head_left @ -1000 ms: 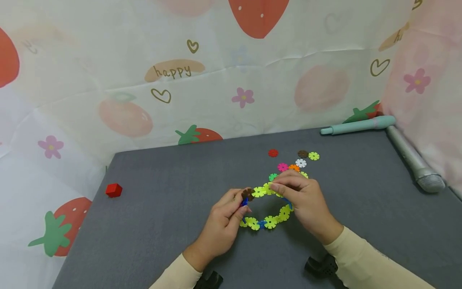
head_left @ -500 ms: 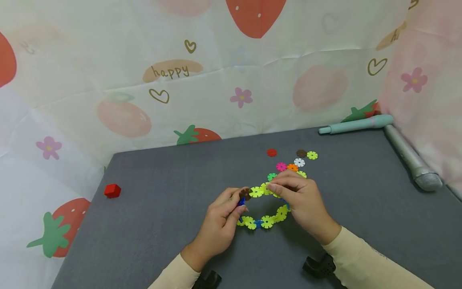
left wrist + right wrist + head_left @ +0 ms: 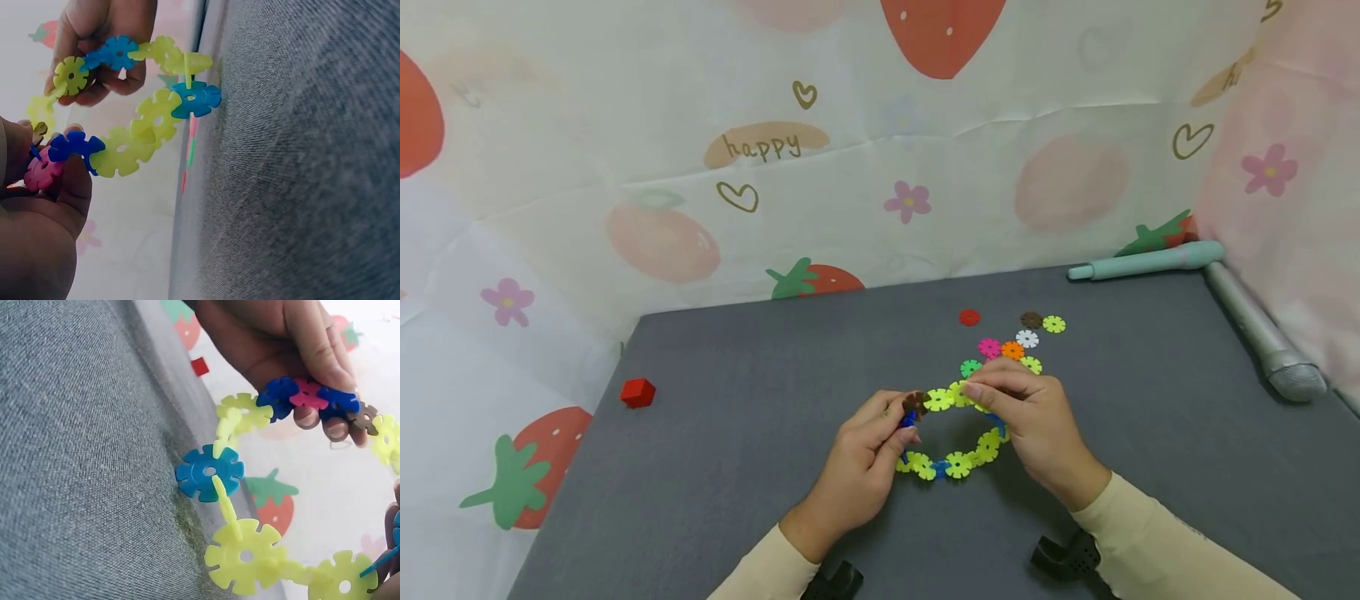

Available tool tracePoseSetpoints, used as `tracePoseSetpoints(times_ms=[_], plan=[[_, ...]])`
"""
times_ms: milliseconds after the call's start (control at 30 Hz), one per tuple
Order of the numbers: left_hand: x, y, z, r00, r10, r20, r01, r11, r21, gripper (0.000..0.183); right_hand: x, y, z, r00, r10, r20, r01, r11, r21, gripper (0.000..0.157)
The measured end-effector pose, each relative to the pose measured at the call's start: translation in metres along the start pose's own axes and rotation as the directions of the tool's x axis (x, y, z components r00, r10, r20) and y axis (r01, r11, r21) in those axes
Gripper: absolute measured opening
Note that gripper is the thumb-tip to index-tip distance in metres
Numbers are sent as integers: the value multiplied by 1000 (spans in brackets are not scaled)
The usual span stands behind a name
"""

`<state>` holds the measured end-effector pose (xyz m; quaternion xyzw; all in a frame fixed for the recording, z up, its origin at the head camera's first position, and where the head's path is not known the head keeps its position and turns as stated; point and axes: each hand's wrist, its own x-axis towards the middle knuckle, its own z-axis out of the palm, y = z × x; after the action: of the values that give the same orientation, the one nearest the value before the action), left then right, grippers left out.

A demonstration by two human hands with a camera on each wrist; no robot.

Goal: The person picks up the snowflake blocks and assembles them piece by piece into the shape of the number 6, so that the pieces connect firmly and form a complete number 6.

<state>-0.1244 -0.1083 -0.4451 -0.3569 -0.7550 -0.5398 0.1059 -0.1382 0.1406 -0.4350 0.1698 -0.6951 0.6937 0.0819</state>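
Note:
A closed ring of interlocking snowflake discs (image 3: 958, 464), mostly yellow with some blue, hangs between both hands above the grey table. On its left side, my left hand (image 3: 850, 467) grips the ring where a pink disc (image 3: 308, 394) sits between dark blue discs (image 3: 76, 147). A brown disc (image 3: 916, 403) shows just above those fingertips. Thumb and fingers of my right hand (image 3: 1045, 433) pinch the far right part of the ring, around yellow and light blue discs (image 3: 120, 52). Part of the ring there is hidden behind the right hand in the head view.
Loose discs lie beyond the right hand, among them a red disc (image 3: 969, 317), a white disc (image 3: 1027, 338) and an orange disc (image 3: 1012, 350). A red cube (image 3: 637, 392) sits at the left. A silver microphone (image 3: 1262, 329) and a teal stick-shaped object (image 3: 1150, 261) lie back right.
The head view shifts slightly left, then back right. Both hands keep their grip on the ring in nearly the same pose, and its near side sags very slightly lower.

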Motion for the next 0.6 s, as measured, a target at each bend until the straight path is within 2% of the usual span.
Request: tracePoseSetpoints(times_ms=[367, 600], plan=[[1, 1, 2, 1000, 11, 6, -11, 999, 32, 27, -3, -3, 2, 999, -37, -15, 37, 999, -34, 11], [1, -1, 1, 999, -34, -7, 33, 997, -65, 35, 2, -12, -1, 999, 33, 22, -31, 995, -98, 8]])
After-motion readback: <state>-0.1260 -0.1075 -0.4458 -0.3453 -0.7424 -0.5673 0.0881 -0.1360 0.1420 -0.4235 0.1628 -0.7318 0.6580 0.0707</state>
